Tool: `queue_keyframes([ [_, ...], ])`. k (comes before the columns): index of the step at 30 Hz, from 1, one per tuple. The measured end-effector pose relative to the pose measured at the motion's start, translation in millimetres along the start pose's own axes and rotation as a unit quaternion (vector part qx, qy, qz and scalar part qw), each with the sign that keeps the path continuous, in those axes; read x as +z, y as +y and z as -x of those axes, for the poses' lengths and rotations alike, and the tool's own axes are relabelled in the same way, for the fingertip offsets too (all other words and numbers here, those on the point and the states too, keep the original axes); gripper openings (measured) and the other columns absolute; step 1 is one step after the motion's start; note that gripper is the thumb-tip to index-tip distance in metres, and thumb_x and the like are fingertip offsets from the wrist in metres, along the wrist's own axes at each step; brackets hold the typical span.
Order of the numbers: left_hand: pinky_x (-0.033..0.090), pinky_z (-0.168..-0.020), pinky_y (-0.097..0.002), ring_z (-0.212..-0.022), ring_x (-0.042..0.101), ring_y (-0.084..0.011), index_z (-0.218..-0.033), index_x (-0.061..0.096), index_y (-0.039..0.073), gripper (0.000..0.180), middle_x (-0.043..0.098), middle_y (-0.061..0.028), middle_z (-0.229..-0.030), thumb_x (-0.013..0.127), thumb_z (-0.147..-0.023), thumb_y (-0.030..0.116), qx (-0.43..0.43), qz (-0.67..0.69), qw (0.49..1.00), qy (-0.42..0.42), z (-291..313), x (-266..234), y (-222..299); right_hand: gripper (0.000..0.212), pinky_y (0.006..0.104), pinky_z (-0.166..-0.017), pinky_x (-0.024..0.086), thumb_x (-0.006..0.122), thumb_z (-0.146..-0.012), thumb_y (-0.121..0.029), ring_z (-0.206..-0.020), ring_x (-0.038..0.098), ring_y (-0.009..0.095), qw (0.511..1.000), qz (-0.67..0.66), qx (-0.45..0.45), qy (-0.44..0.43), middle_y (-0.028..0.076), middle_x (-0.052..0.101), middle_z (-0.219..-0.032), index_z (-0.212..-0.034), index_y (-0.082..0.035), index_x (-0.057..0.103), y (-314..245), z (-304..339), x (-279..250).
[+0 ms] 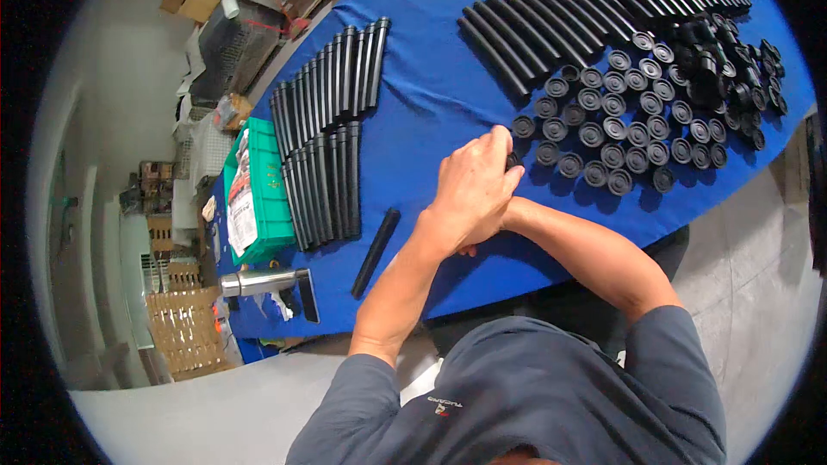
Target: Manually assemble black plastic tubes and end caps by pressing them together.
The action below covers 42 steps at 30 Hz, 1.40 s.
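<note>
My left hand [472,179] reaches across to the near edge of a spread of black round caps [613,129]. Its thumb and fingers curl around a dark cap [513,160], of which only part shows. Crossing beneath my left wrist is my right hand [500,222]. Most of it is hidden, with just some fingertips visible past the left wrist, so whatever it may hold cannot be seen. A single black tube [376,253] lies on the blue cloth [422,77], left of my left forearm.
Black tubes with capped ends [323,146] lie in two rows at the left. More black tubes [551,17] fill the far right. Beside the left rows stands a green crate [274,198], with a shiny metal cylinder [263,282] near it. Cartons [202,2] stand beyond the table.
</note>
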State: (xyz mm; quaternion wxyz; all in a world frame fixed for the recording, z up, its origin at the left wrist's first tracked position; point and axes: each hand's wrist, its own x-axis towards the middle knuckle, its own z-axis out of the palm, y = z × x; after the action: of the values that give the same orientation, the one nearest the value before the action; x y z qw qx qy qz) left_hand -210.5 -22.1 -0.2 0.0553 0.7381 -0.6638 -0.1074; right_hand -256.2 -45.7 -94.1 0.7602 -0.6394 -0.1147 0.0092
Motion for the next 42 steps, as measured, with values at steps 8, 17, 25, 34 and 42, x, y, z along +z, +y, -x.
queue_keyframes([
  [8, 0.058, -0.085, -0.0379, -0.104, 0.064, -0.0237, -0.128, 0.053, 0.003, 0.038, 0.062, -0.0141, -0.116, 0.059, -0.091, 0.002, -0.147, 0.618, 0.722, 0.276, 82.6, -2.5, -76.3, 0.021, 0.0259, -0.05, 0.05, 0.064, -0.088, -0.014, -0.062, 0.06, 0.011, 0.977, -0.072, 0.068, 0.191, 0.003, 0.063, -0.074, -0.103, 0.0, 0.066, -21.8, 1.6, -9.8],
  [17, 0.058, -0.09, -0.0422, -0.111, 0.063, -0.0283, -0.123, 0.05, 0.005, 0.028, 0.061, -0.0154, -0.118, 0.054, -0.096, 0.005, -0.175, 0.747, 0.573, 0.288, 131.6, 33.3, -65.6, 0.044, 0.0332, -0.084, 0.048, 0.073, -0.081, -0.014, -0.088, 0.058, 0.019, 0.969, 0.092, -0.112, 0.201, 0.008, 0.062, -0.093, -0.124, -0.006, 0.065, -12.8, -9.2, -8.0],
  [25, 0.059, -0.089, -0.0403, -0.109, 0.063, -0.0264, -0.115, 0.054, 0.005, 0.027, 0.059, -0.0143, -0.121, 0.064, -0.09, 0.001, -0.158, 0.695, 0.643, 0.28, 141.6, 34.0, -63.6, 0.036, 0.0313, -0.086, 0.049, 0.073, -0.082, -0.008, -0.095, 0.06, 0.016, 0.988, -0.006, -0.054, 0.143, 0.006, 0.063, -0.102, -0.117, -0.004, 0.066, -20.7, -5.1, -4.6],
  [34, 0.06, -0.081, -0.0334, -0.099, 0.066, -0.0208, -0.113, 0.062, 0.002, 0.028, 0.062, -0.0137, -0.116, 0.068, -0.086, -0.002, -0.226, 0.685, 0.637, 0.273, 141.3, 32.4, -58.5, 0.037, 0.034, -0.083, 0.05, 0.078, -0.077, -0.01, -0.089, 0.061, 0.019, 0.98, 0.077, -0.088, 0.161, 0.009, 0.065, -0.099, -0.11, -0.002, 0.066, -21.6, -4.2, -6.0],
  [42, 0.054, -0.085, -0.0348, -0.101, 0.066, -0.0243, -0.107, 0.069, 0.001, 0.024, 0.066, -0.0142, -0.113, 0.072, -0.084, 0.007, -0.209, 0.064, 0.921, 0.321, 175.5, 22.8, -107.3, 0.031, 0.0441, -0.079, 0.044, 0.072, -0.074, -0.012, -0.089, 0.057, 0.032, 0.746, 0.523, -0.055, 0.408, 0.013, 0.06, -0.09, -0.101, -0.006, 0.058, -18.2, -2.8, -18.0],
])
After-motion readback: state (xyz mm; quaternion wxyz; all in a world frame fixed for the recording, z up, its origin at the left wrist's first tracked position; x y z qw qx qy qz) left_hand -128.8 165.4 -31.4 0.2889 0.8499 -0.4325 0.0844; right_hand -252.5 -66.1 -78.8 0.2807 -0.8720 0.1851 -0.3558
